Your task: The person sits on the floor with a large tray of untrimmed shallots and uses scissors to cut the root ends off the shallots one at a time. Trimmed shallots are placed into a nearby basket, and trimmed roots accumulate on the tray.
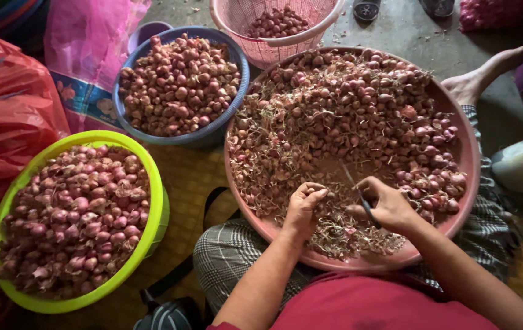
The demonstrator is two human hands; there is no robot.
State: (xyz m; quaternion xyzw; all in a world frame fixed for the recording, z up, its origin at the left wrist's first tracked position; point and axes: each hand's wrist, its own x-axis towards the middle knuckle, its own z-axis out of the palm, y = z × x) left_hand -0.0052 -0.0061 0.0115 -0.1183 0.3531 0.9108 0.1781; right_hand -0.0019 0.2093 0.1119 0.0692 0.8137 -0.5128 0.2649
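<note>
A wide pink round tray (464,142) rests on my lap, heaped with small red shallots (359,91) and dry trimmings (347,235). My left hand (303,206) is curled over the near part of the tray, its fingers pinched together on a small shallot. To its right, my right hand (388,205) grips a small knife (359,194) whose thin blade points up and left toward the left hand. Both hands hover just above the trimmings.
A lime green basin (151,183) of shallots sits at left, a blue basin (240,91) of shallots behind it, a pink basket (274,49) at the top. Red and pink plastic bags (11,104) lie at far left. A bare foot (481,76) reaches the tray's far right rim.
</note>
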